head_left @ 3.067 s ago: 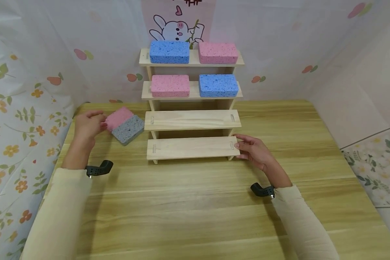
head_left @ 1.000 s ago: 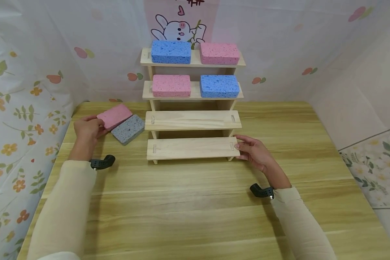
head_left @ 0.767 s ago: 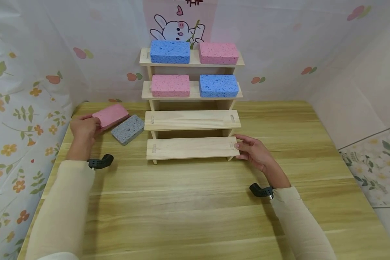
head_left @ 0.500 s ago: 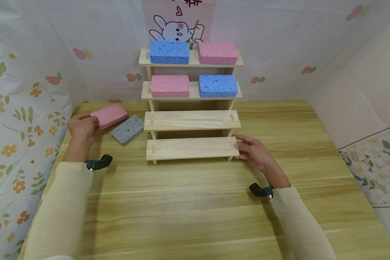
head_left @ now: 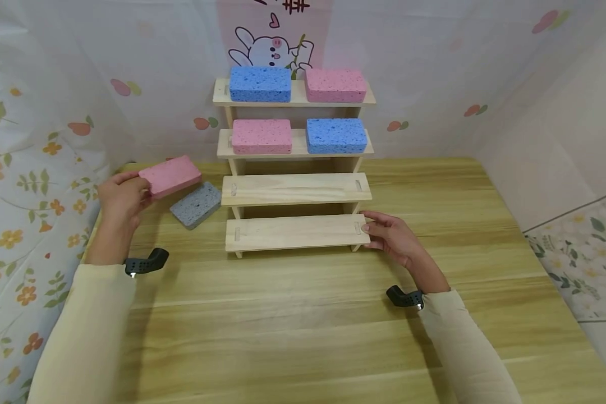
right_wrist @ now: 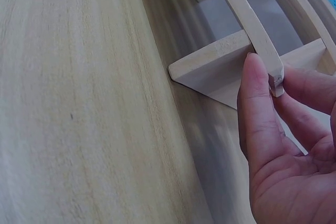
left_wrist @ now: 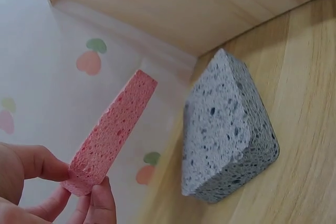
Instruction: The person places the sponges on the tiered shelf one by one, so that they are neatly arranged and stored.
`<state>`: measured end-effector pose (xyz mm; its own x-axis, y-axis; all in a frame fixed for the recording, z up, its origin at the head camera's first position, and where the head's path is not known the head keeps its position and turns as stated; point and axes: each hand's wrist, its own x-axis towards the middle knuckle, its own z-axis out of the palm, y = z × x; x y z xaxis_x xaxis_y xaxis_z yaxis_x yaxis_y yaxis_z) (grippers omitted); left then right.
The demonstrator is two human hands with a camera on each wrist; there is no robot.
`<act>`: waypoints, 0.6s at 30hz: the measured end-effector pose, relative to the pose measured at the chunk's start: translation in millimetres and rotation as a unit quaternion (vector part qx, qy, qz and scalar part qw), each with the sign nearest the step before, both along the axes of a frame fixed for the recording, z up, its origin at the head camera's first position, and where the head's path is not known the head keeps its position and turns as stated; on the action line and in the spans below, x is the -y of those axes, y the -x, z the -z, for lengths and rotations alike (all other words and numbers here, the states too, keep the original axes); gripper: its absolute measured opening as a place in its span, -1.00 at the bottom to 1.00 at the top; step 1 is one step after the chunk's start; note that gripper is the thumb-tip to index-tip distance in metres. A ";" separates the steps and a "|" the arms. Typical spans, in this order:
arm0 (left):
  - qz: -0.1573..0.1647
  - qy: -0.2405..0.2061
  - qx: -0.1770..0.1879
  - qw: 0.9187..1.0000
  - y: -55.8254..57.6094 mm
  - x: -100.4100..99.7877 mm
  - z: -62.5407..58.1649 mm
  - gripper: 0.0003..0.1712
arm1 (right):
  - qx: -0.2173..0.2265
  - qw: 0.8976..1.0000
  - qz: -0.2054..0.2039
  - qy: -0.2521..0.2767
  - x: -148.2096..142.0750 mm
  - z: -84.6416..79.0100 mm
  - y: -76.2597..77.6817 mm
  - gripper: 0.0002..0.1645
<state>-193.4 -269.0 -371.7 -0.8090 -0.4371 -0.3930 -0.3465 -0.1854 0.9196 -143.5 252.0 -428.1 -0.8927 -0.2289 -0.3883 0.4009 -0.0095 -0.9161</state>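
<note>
My left hand pinches one end of a pink sponge at the left of the shelf. In the left wrist view that pink sponge is raised off the table, thumb on one side and fingers on the other. A grey sponge lies on the table just below it, not touched by the hand. At the other side, my right hand grips the right end of the lowest board of a stepped wooden shelf. The right wrist view shows thumb and fingers around that board's end.
On the top step sit a blue sponge and a pink sponge. The second step bears a pink sponge and a blue sponge. The two lower boards are bare. A patterned curtain hangs behind the wooden table.
My left hand has taken hold of the pink sponge, drawn it left off the grey one and lifted it. The right hand stays at the shelf's lowest board.
</note>
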 end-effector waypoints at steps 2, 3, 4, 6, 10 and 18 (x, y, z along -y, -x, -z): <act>0.006 0.000 -0.005 1.000 -2.8 -0.4 -2.1 -0.73 | 0.000 1.000 0.000 0.000 0.7 0.1 0.3 -0.32; 0.009 0.002 -0.006 1.000 -4.1 -0.6 -3.0 -0.73 | 0.000 1.000 0.001 -0.001 0.9 0.3 0.2 -0.32; 0.012 0.003 -0.009 1.000 -5.2 -1.1 -3.8 -0.73 | -0.001 1.000 0.001 -0.001 0.8 0.3 0.1 -0.32; 0.017 0.002 -0.016 1.000 -7.4 -2.0 -5.7 -0.72 | -0.002 1.000 0.001 -0.002 0.7 0.4 -0.2 -0.33; 0.021 -0.011 -0.036 0.999 -12.1 -2.9 -9.6 -0.72 | -0.003 1.000 -0.001 -0.002 0.6 1.1 -0.5 -0.34; 0.043 -0.033 -0.065 0.996 -21.5 -7.3 -18.9 -0.70 | -0.002 1.000 0.002 -0.002 0.3 2.0 -0.3 -0.33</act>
<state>-171.9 -261.7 -352.8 -0.8884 -0.3410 -0.3073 -0.2417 -0.2216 0.9447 -143.2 251.7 -430.1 -0.8950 -0.2244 -0.3856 0.3973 -0.0077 -0.9177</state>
